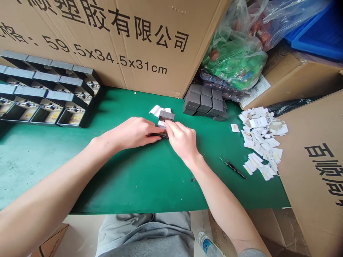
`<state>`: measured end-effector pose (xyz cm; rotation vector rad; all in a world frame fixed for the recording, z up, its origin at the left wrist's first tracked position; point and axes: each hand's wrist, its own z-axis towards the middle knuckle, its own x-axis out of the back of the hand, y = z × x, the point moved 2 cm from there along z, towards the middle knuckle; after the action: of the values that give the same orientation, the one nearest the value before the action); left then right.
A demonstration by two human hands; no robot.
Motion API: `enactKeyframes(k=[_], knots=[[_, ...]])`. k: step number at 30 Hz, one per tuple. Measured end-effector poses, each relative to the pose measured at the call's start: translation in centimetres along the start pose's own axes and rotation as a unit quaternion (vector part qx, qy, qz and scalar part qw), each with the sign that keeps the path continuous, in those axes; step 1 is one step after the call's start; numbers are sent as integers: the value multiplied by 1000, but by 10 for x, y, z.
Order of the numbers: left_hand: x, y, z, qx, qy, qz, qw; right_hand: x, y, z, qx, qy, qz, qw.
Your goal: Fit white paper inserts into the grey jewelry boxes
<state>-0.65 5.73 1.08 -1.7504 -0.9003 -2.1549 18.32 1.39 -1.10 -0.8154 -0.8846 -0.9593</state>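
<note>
My left hand (131,134) and my right hand (180,137) meet in the middle of the green mat (128,185). Between them is a dark grey rectangular block (166,115), with white paper (161,124) against it. My right fingertips press on its near side, and my left fingers hold a dark edge (160,135) below it. Much of the block is hidden by my fingers. Loose white paper strips (160,110) lie just behind the hands.
Beyond the hands stands a stack of dark grey blocks (205,100). To the right lie steel tweezers (232,166) and a heap of white paper scraps (259,139). A black compartment rack (45,92) sits left, with cardboard boxes (107,43) and plastic bags (233,53) behind.
</note>
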Motion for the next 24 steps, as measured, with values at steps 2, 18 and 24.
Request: enactKeyframes(k=[2,18,24], knots=[[1,1,0,8,-2,3,1000,1,-1,0,-1,1,0,1000],[-2,-2,-1,22,-3,11,1000,4,-2,0,-19,18,51,998],[1,2,0,20,-10,8,1000,4,-3,-1,-22,19,60,998]])
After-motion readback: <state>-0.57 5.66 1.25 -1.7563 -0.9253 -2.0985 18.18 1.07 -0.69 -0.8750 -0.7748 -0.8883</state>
